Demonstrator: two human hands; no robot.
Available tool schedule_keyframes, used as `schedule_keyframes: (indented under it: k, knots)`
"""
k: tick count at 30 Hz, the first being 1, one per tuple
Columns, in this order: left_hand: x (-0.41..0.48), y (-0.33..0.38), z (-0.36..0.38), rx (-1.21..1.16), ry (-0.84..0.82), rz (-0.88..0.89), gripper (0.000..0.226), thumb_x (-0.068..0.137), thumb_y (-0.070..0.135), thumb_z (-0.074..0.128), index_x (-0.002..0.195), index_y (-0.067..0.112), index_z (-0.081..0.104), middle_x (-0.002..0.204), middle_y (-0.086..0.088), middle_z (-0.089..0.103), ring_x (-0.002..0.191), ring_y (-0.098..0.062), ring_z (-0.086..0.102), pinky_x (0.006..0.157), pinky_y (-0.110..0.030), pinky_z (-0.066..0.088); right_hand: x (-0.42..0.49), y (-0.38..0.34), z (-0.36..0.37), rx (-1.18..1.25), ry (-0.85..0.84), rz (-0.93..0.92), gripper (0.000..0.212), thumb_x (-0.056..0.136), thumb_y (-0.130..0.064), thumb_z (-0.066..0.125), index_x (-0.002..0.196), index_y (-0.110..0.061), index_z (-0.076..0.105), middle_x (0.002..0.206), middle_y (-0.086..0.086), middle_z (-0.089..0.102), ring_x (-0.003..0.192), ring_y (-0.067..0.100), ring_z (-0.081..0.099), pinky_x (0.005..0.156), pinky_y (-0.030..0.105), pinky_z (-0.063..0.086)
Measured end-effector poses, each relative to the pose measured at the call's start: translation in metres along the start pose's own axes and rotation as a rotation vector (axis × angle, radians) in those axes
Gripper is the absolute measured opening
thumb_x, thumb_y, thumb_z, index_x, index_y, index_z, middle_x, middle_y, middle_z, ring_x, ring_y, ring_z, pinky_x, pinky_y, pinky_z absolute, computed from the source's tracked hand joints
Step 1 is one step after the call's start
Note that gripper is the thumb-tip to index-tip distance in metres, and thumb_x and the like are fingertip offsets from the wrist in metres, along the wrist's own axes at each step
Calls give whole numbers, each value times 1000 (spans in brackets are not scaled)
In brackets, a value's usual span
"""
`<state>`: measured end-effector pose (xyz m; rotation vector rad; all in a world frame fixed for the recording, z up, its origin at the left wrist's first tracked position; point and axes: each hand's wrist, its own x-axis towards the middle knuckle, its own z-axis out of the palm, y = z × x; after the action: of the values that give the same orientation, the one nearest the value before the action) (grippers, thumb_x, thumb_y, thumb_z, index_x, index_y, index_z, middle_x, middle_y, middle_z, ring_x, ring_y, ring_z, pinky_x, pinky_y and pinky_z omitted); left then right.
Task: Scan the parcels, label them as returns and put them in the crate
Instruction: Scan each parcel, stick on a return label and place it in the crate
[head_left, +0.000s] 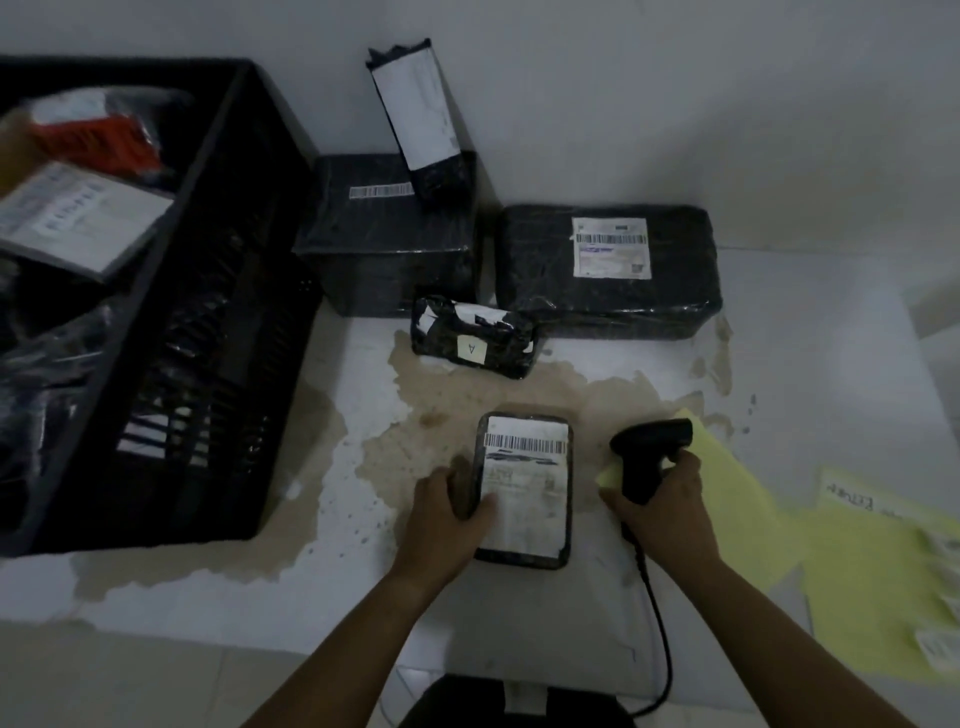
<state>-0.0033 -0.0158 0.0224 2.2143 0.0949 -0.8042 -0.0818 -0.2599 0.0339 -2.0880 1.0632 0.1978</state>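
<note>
1. Scanning seems the step in hand: the flat parcel (524, 486) sits label-up at lower centre, barcode (524, 443) showing.
2. The left hand (447, 512) grips its left edge, thumb on the label.
3. The right hand (660, 506) is curled round the scanner (653, 435) handle, just right of the parcel.
4. Next, I judge, the scanner head must aim at the barcode; the yellow label sheets (857, 571) wait at lower right, the crate (208, 312) at left.

A flat black-wrapped parcel (524, 486) with a white barcode label lies face up, right of the black slatted plastic crate (208, 338). A black handheld scanner (649, 439) stands upright farther right.
</note>
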Motion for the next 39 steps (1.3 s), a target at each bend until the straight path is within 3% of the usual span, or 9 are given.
schedule_keyframes:
  k: [3, 8, 14, 17, 21, 24, 28, 33, 39]
  knots:
    - [21, -5, 5, -2, -45, -1, 76, 68, 78, 65, 126, 28, 59, 122, 3, 60, 107, -15, 65, 88, -41, 60, 9, 7, 0, -23, -35, 27, 79, 76, -25, 85, 133, -4, 34, 120, 23, 60, 95, 38, 65, 64, 38, 48]
    - [7, 34, -2, -32, -131, 72, 38, 97, 35, 64, 130, 17, 56, 121, 5, 63, 111, -15, 61, 86, -27, 50, -12, -3, -23, 245, -151, 121, 60, 87, -17, 72, 139, -23, 43, 108, 15, 66, 83, 35, 66, 65, 37, 53]
    - [6, 49, -15, -348, -234, -91, 44, 99, 24, 63, 124, 19, 27, 121, 4, 54, 107, -14, 58, 88, -29, 51, -83, -39, -39, 455, -340, 100, 12, 94, -19, 64, 97, -8, 60, 67, 16, 59, 59, 28, 57, 58, 40, 51]
    - [9, 52, -20, -453, -286, -118, 45, 100, 12, 56, 135, 26, 32, 122, 6, 58, 113, -17, 59, 95, -37, 53, -112, -60, -36, 497, -367, 74, 36, 93, -32, 65, 77, -1, 56, 57, 13, 55, 51, 24, 50, 50, 34, 47]
    - [8, 53, -26, -421, -312, -116, 50, 96, 6, 47, 140, 22, 29, 119, 1, 55, 113, -23, 56, 102, -49, 50, -132, -76, -26, 502, -358, 42, 35, 93, -35, 64, 80, -3, 67, 57, 11, 61, 46, 23, 51, 50, 35, 45]
    - [7, 48, -28, -388, -346, -57, 61, 92, 0, 49, 145, 19, 25, 118, 3, 54, 112, -19, 55, 96, -41, 53, -136, -81, -16, 481, -317, -10, 28, 94, -36, 63, 84, -10, 71, 62, 10, 67, 48, 22, 55, 48, 36, 48]
    - [4, 39, -30, -336, -353, 58, 67, 92, -1, 53, 149, 23, 28, 120, 10, 56, 106, -5, 58, 69, -13, 52, -138, -87, -11, 451, -291, -53, 25, 94, -37, 63, 91, -13, 71, 67, 9, 69, 50, 21, 57, 46, 33, 48]
    - [1, 32, -32, -351, -311, 151, 68, 95, -3, 51, 151, 31, 35, 133, 8, 58, 110, 5, 57, 77, -9, 52, -138, -89, -7, 436, -300, -71, 24, 95, -38, 62, 91, -16, 71, 68, 8, 69, 51, 21, 57, 48, 35, 49]
    - [2, 29, -31, -338, -272, 157, 67, 94, -3, 49, 152, 29, 37, 137, 7, 57, 117, -7, 58, 88, -19, 50, -143, -89, -8, 446, -292, -72, 30, 94, -40, 61, 93, -12, 69, 68, 8, 69, 49, 22, 57, 46, 34, 49]
